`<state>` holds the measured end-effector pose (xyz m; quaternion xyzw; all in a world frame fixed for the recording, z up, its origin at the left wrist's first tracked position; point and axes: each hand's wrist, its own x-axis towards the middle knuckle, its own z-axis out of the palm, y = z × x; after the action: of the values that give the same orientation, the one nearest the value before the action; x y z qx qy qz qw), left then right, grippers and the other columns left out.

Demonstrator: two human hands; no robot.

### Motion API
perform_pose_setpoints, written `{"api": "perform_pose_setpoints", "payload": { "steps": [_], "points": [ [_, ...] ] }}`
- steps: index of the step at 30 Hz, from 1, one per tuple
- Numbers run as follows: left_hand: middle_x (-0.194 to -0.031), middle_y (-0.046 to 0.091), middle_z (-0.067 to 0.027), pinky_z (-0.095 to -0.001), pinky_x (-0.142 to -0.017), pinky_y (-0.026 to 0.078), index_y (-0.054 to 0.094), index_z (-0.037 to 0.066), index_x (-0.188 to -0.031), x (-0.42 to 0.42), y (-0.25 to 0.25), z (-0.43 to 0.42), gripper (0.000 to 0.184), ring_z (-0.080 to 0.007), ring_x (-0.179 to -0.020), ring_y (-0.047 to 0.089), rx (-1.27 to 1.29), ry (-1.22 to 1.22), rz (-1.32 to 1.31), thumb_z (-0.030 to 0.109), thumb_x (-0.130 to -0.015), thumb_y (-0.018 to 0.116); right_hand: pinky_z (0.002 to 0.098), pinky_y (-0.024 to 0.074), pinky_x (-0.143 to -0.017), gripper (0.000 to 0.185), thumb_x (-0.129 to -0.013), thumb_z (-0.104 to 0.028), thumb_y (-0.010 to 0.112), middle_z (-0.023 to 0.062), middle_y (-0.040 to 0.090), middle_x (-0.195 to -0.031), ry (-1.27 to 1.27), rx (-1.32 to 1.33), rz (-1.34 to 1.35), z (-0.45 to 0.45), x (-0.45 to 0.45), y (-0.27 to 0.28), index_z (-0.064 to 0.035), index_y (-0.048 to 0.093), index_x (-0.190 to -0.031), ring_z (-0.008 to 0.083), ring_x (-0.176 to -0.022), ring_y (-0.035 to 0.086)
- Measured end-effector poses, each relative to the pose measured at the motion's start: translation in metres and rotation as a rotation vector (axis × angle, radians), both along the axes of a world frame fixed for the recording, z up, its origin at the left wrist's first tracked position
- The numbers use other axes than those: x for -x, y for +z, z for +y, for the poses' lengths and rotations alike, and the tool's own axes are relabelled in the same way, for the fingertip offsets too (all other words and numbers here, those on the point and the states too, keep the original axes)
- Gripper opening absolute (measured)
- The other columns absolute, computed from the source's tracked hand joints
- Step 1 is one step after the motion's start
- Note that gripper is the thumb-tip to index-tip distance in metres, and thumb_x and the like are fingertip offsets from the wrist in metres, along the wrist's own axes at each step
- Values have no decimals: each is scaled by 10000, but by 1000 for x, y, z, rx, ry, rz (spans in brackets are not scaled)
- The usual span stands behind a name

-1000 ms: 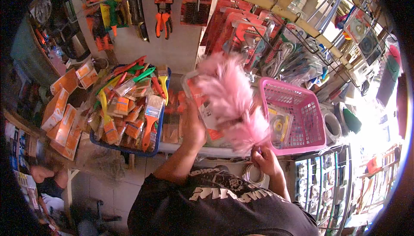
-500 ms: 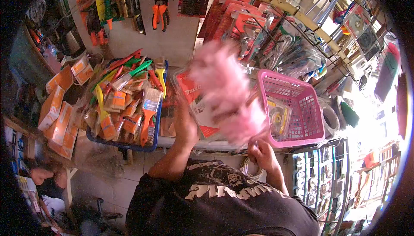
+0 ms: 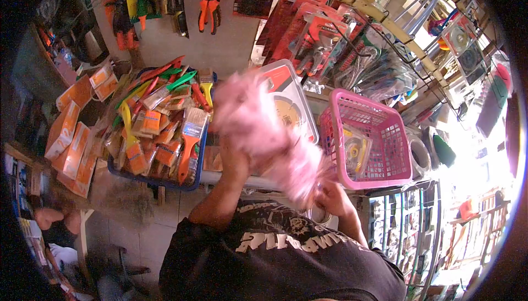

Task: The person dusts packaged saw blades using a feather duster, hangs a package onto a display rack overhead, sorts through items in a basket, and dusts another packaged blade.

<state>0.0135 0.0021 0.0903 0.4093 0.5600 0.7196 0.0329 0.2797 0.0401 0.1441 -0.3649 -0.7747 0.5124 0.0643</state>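
Note:
A pink cloth (image 3: 247, 117), smeared by motion, stretches from my right hand (image 3: 333, 197) up and left across the front of a blister pack. My right hand is closed on its lower end. Behind the cloth, the blister pack (image 3: 301, 100) stands tilted, with a red and white card and a round, disc-like blade showing through clear plastic. My left hand (image 3: 235, 161) is at the pack's lower left side, its fingers mostly hidden by the cloth; it appears to grip the pack's edge.
A blue tray (image 3: 202, 161) heaped with paintbrushes (image 3: 192, 128) stands left, beside orange boxes (image 3: 69, 144). On the right is a pink basket (image 3: 404, 174) holding a packaged disc (image 3: 355, 150). Carded tools such as pliers (image 3: 209, 12) hang behind. Another person (image 3: 52, 218) is at lower left.
The blister pack has shifted up and right and turned, showing its disc. The pink cloth has swept left and down across it. Both hands remain in nearly the same place.

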Motion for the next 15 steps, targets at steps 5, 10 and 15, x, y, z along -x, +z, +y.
{"api": "perform_pose_setpoints", "payload": {
  "steps": [5, 10, 15],
  "points": [
    [-1173, 490, -114, -369, -936, 347, 477, 31, -1150, 9, 29, -11, 415, -238, -1078, 478, 316, -101, 84, 315, -849, 502, 300, 378, -511, 303, -854, -310, 539, 35, 477, -604, 20, -30, -118, 7, 16, 21, -14, 517, -914, 98, -574, 428],
    [-1208, 470, -115, -362, -950, 342, 497, 26, -1128, -7, 56, -12, 425, -219, -1122, 451, -429, -437, -995, 371, -896, 414, 303, 381, -518, 263, -847, -278, 545, 54, 458, -578, -201, 22, -60, 10, 11, -2, -27, 527, -926, 108, -554, 418],
    [-1176, 476, -92, -356, -953, 335, 411, 25, -1212, 6, 29, -21, 487, -205, -1102, 448, 103, -161, -321, 410, -930, 313, 305, 384, -534, 285, -852, -303, 534, 44, 472, -611, 175, -125, -32, 3, 12, 7, -21, 515, -889, 129, -582, 430]
  ]
}}
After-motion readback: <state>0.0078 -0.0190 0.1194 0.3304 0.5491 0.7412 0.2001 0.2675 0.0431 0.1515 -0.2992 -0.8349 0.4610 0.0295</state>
